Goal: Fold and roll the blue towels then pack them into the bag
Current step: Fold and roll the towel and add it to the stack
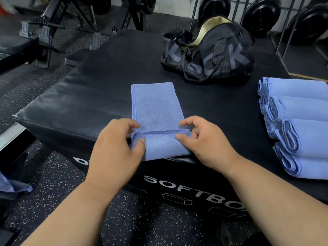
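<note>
A blue towel [157, 107] folded into a long strip lies on the black soft box [88, 96], running away from me. Its near end is turned over into a first roll at the box's front edge. My left hand [117, 148] pinches the left end of that roll, thumb on top. My right hand [204, 141] pinches the right end the same way. Several rolled blue towels [300, 126] lie side by side at the right. A black duffel bag [209, 54] stands open at the back of the box.
Speckled rubber floor [53, 174] surrounds the box. A loose blue cloth [12, 187] lies at the far left edge. Gym machine frames [46, 32] stand at the back left, weight plates on a rack [262, 13] at the back right.
</note>
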Tool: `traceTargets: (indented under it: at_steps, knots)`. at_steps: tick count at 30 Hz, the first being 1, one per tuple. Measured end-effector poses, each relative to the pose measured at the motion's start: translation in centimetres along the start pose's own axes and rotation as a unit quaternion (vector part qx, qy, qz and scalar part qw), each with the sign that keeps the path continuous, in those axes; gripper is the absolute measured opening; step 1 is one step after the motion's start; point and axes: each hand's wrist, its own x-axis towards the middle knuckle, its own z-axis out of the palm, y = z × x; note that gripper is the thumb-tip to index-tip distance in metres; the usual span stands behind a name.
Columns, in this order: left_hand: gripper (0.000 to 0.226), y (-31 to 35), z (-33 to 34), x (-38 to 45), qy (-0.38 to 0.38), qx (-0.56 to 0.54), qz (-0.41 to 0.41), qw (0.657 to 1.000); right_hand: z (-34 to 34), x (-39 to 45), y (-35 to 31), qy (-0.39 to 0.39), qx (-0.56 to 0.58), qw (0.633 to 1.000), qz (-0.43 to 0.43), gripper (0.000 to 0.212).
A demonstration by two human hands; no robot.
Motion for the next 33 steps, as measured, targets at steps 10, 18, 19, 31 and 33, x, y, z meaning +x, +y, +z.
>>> traceTargets:
  at_steps: [10,18,19,31,33]
  knots:
    - [0.035,-1.2,1.5,-0.1,-0.081,-0.032,0.095,0.992,-0.3,-0.1,0.0,-0.03,0.016,0.999,-0.009,0.016]
    - [0.016,-0.8,0.8,0.2,-0.067,-0.084,-0.003,0.994,-0.7,-0.2,-0.2,-0.045,0.054,0.997,-0.015,0.012]
    - [0.017,-0.8,0.7,0.2,-0.065,-0.091,-0.012,0.994,-0.7,-0.2,-0.1,-0.047,0.051,0.997,-0.015,0.012]
    - [0.014,-1.2,0.4,-0.1,-0.003,-0.008,0.204,0.979,-0.2,0.1,0.5,-0.029,-0.021,0.999,-0.028,0.005]
    - [0.032,-1.8,0.5,-0.2,-0.095,0.002,0.229,0.969,0.0,0.1,0.5,-0.014,-0.035,0.999,-0.036,0.007]
